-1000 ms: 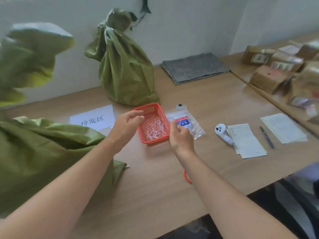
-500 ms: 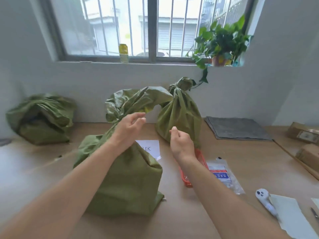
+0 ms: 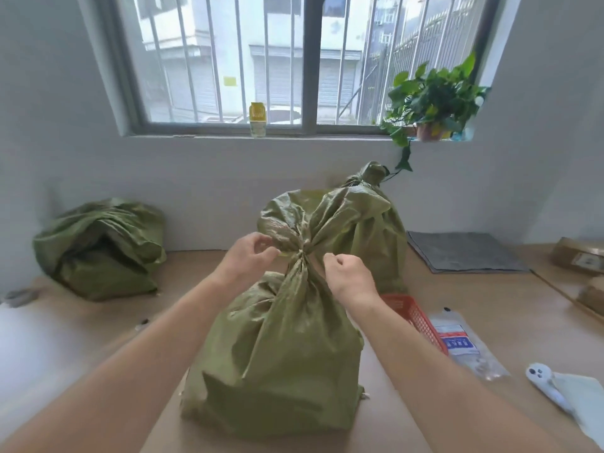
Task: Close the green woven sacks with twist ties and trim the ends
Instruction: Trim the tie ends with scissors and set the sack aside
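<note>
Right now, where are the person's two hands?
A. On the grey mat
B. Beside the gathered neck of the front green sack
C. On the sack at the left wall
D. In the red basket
B: the left hand and the right hand, fingers curled, flank the gathered neck of the front green woven sack; what they pinch is too small to tell.

This is looking like a little shipping back room to me, not a home. Stuffed green sacks (image 3: 101,246) are sitting on a long wooden table (image 3: 490,305), and brown wrapped parcels (image 3: 578,259) are lying along its right side. A red basket (image 3: 415,317) and some papers (image 3: 585,400) are lying nearby. A barred window (image 3: 294,60) is letting daylight in, with a plant (image 3: 431,99) sitting on the sill.
</note>
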